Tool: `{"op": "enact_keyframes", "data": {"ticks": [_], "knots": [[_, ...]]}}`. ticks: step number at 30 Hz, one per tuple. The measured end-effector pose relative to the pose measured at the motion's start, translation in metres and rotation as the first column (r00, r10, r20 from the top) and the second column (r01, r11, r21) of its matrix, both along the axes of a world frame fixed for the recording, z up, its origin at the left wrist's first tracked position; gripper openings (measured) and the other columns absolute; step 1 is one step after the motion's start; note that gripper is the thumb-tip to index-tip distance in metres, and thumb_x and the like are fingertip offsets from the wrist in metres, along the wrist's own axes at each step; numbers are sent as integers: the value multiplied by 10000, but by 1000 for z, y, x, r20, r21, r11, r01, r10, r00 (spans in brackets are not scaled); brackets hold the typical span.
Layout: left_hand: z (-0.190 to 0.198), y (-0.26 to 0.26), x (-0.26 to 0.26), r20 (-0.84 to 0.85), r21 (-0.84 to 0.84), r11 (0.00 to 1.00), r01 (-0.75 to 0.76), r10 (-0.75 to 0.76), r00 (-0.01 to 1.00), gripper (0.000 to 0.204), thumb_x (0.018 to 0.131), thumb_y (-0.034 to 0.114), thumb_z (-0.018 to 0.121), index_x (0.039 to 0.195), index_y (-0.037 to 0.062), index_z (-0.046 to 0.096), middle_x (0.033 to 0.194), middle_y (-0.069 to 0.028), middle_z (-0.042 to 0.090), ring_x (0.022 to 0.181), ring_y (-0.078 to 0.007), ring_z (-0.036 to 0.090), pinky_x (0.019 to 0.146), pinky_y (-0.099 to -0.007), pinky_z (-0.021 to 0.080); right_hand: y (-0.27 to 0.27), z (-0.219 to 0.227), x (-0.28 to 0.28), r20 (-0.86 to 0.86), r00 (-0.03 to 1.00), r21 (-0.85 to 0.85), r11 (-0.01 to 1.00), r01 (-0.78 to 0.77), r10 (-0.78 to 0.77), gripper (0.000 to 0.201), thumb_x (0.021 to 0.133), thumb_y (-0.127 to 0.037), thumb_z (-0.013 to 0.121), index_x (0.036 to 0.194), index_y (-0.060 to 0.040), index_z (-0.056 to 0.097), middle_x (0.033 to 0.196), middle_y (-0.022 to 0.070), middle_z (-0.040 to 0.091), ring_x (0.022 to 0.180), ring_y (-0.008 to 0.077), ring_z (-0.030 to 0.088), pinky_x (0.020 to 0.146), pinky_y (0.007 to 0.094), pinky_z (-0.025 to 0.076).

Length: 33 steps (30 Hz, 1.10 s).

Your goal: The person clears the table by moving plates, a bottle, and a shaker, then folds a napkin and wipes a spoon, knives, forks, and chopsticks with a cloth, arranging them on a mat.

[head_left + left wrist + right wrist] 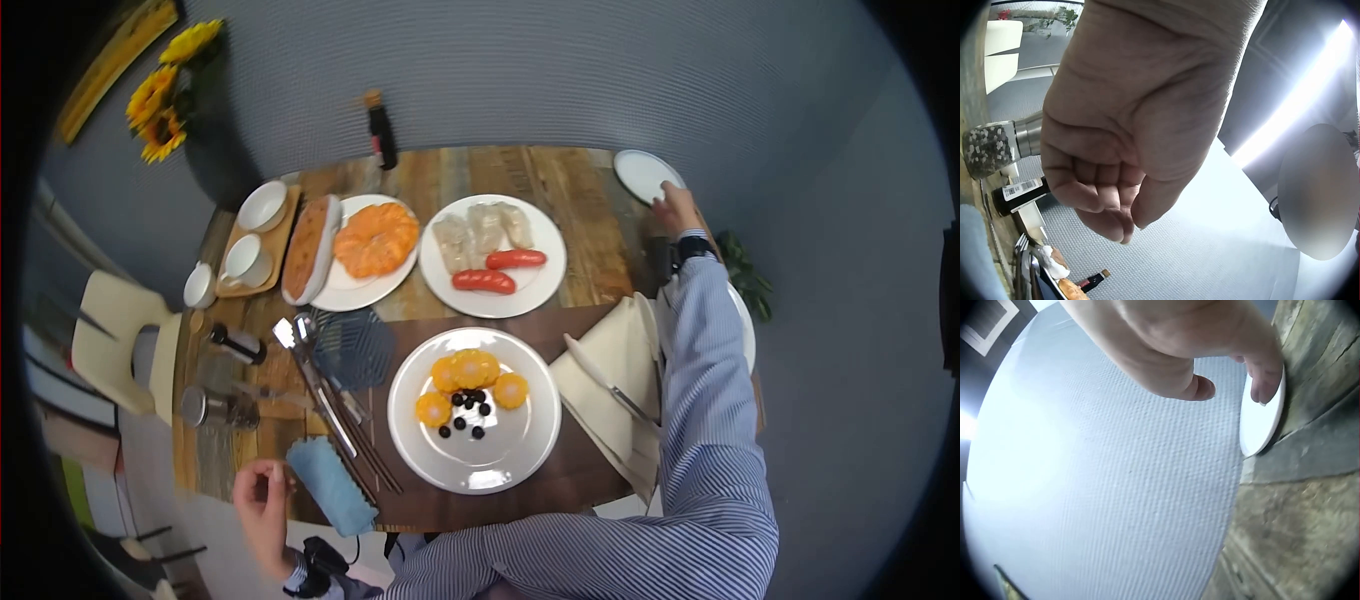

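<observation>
My right hand [678,208] reaches far out to the back right corner of the table, over a small white plate [638,172]. In the right wrist view its fingertips overlap the white plate [1262,425], while the thumb stands apart and nothing is held. Near the front left edge, my left hand [262,512] hovers with loosely curled fingers and holds nothing. The left wrist view shows its palm [1110,125] and bent fingers. A folded light-blue cloth [333,487] lies just right of this hand.
A large white plate [410,455] with yellow corn slices and dark berries sits centrally. Behind it are a plate of sausages [484,281] and one with an orange ring-shaped food [376,240]. Cutlery [325,400] lies left; a knife [610,385] rests on a cream napkin [590,410].
</observation>
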<state>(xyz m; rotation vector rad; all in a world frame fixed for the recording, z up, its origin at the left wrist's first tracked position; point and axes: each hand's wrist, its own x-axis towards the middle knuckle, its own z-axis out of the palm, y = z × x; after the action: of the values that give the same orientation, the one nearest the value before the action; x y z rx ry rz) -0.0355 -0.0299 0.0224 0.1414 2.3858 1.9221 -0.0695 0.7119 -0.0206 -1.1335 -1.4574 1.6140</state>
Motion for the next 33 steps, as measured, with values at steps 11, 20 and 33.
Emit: {"op": "enact_keyframes", "data": {"ticks": [11, 20, 33], "knots": [[-7, -18, 2, -33, 39, 999, -22, 24, 999, 112, 904, 101, 599, 907, -10, 582, 773, -28, 587, 673, -84, 548, 616, -216, 449, -210, 147, -122, 208, 577, 255, 526, -811, 790, 406, 932, -232, 510, 1271, -9, 490, 1130, 110, 561, 962, 178, 594, 814, 266, 520], [-13, -42, 9, -32, 97, 982, -165, 168, 985, 106, 897, 81, 597, 884, -16, 555, 812, -73, 601, 659, -106, 556, 609, -234, 457, -270, 108, -303, 488, 679, 702, 216, -679, 548, 604, 821, -306, 624, 1291, 39, 467, 1225, 211, 557, 1079, 316, 580, 917, 365, 468], [-18, -63, 5, -83, 14, 961, -277, 277, 957, 93, 925, 95, 558, 885, 21, 520, 733, -31, 527, 611, -91, 510, 551, -218, 409, -296, 68, -378, 441, 773, 865, 14, -502, 456, 387, 786, -263, 674, 1030, 29, 602, 990, 218, 646, 950, 372, 613, 843, 410, 485]]}}
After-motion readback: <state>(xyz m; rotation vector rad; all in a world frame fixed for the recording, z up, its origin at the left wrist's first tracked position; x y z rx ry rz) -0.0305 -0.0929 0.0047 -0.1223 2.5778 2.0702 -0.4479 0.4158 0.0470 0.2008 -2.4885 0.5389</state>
